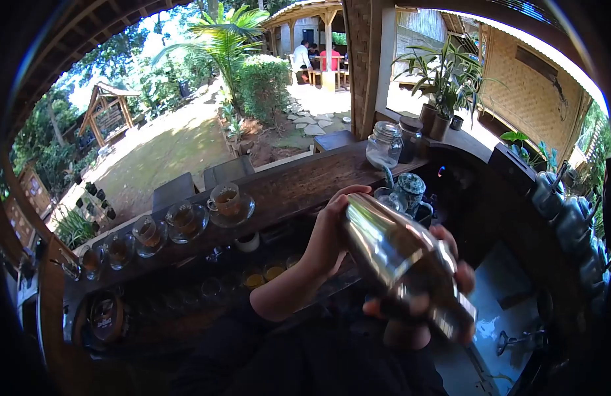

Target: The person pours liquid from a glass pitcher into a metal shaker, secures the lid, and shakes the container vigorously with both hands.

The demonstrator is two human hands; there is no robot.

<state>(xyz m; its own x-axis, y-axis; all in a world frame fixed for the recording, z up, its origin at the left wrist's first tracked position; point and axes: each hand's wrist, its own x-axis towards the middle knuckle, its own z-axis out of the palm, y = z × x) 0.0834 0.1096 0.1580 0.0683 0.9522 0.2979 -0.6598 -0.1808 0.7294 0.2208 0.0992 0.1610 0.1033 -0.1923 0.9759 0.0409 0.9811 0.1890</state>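
A shiny metal cocktail shaker (401,261) is held tilted in front of me with both hands. My left hand (328,234) grips its upper end, fingers wrapped over the top. My right hand (427,310) clasps the lower end, which is blurred. Behind the shaker stands a patterned ceramic pot (411,188) and a small glass.
A dark wooden bar counter (299,185) carries several glass cups of tea on saucers (225,201) at the left and a lidded glass jar (385,144). Potted plants (444,86) stand at the corner. Metal kettles (569,218) hang at the right. People sit in a distant hut (315,56).
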